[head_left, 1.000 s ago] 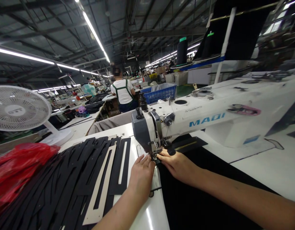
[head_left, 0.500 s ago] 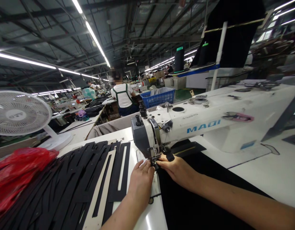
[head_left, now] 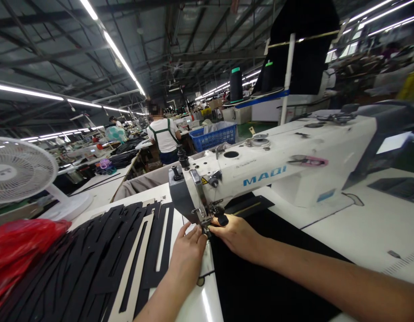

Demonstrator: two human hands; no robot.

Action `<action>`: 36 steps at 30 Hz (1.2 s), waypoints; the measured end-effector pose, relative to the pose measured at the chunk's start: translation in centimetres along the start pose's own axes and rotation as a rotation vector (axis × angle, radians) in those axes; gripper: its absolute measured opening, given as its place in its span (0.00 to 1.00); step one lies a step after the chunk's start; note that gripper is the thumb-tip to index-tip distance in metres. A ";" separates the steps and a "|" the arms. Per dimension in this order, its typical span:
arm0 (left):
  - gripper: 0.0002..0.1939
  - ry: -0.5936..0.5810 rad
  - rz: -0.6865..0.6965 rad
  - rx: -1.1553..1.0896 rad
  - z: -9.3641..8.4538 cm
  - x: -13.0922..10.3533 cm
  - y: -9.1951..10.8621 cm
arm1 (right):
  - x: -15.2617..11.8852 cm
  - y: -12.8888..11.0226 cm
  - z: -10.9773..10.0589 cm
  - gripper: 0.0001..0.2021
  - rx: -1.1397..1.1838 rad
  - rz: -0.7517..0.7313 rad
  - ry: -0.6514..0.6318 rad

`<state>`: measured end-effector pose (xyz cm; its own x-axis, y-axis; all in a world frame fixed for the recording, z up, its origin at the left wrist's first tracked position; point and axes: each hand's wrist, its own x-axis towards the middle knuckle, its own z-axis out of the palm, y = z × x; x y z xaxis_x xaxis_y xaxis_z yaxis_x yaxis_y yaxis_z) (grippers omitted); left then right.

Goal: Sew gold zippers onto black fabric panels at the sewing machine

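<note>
At the white sewing machine [head_left: 223, 179], both hands meet beside the needle and presser foot [head_left: 205, 226]. My left hand [head_left: 188, 252] is on the left of the foot with fingers bent and held together; whatever lies under the fingertips is hidden. My right hand [head_left: 240, 235] comes in from the right, with thumb and fingers closed at the edge of a large piece of black fabric [head_left: 260, 277]. That fabric spreads flat over the machine bed beneath my right forearm. A black strip with a zipper-like pale line [head_left: 249, 208] lies behind the right hand.
Flat black frame-shaped pieces [head_left: 92, 255] lie piled on the left, with a beige frame piece [head_left: 134, 264] on top. Beyond are a red plastic bag [head_left: 22, 246], a white fan [head_left: 22, 174], a blue basket [head_left: 213, 136] and a person [head_left: 163, 134] facing away. Thread cones [head_left: 236, 85] stand behind the machine.
My view has turned slightly right, so the machine and table sit further left. Both hands stay beside the presser foot, with little visible movement relative to the machine.
</note>
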<state>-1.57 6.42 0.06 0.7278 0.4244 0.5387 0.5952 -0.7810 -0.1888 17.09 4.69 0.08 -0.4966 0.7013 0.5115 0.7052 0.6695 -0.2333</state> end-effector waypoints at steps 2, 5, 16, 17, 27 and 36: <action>0.10 -0.002 0.002 0.004 0.0 0.0 -0.1 | 0.0 -0.2 0.0 0.12 -0.017 0.011 -0.007; 0.10 -0.021 0.005 0.000 0.3 0.0 -0.4 | 0.3 -0.1 -0.1 0.11 -0.034 0.025 -0.036; 0.10 -0.156 -0.144 -0.186 -6.3 -1.1 2.2 | -7.3 -2.6 -4.8 0.33 -0.379 0.199 -0.142; 0.10 -0.205 -0.143 -0.245 -6.9 -1.4 2.9 | -8.9 -4.1 -5.0 0.32 -0.401 0.084 -0.088; 0.20 -0.321 -0.161 -0.513 -7.2 -1.2 4.1 | -10.5 -9.6 -4.2 0.20 0.051 -0.020 0.140; 0.03 -0.229 -0.197 -0.811 -9.0 5.8 3.3 | -4.4 -5.7 -11.7 0.22 0.315 0.371 0.169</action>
<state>1.54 2.21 9.94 0.7396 0.5998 0.3054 0.3541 -0.7326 0.5813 21.15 -5.07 8.90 -0.1351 0.8735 0.4678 0.6191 0.4430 -0.6484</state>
